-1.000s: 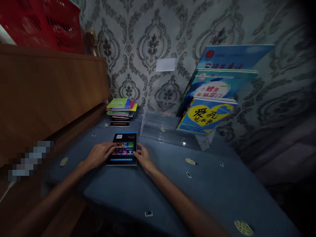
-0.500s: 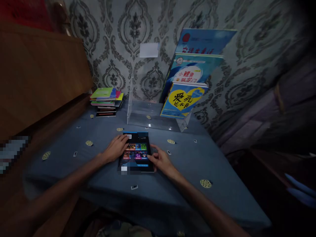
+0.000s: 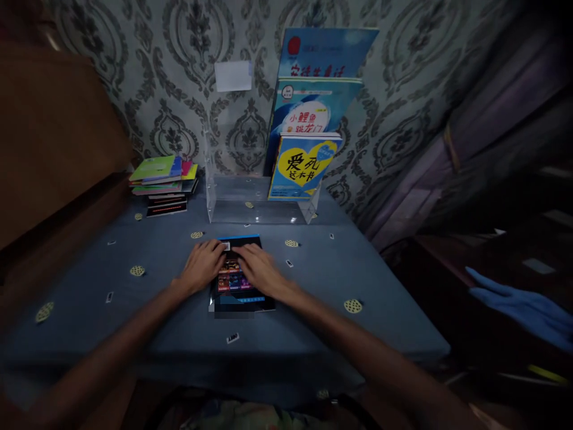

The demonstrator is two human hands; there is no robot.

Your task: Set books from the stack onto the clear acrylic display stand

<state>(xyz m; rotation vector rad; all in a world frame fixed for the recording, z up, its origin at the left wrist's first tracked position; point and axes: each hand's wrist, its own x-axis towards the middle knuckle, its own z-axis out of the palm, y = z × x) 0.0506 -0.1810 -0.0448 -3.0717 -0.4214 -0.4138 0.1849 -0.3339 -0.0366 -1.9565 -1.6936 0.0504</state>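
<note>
A black book (image 3: 244,300) with rows of small coloured pictures and a blue top edge lies flat near the front of the table. My left hand (image 3: 203,264) rests over its left edge, fingers laid out flat, fingertips beside a small white barcode label (image 3: 226,246). Across the right part of the cover lies my right hand (image 3: 262,272), its fingers stretched toward the same label. The fingertips of both hands are close together there. Neither hand is wrapped around the book, and part of the cover is hidden beneath them.
Behind the book stands a clear acrylic rack (image 3: 259,212), with several upright books (image 3: 304,167) at its right. A stack of thin books (image 3: 163,179) sits at the back left. Patterned blue cloth (image 3: 322,298) covers the table. A blue object (image 3: 514,307) is off to the right.
My right hand has moved from the book's right edge up and left onto the cover, toward the label. My left hand stays at the left side. The view has shifted to the right.
</note>
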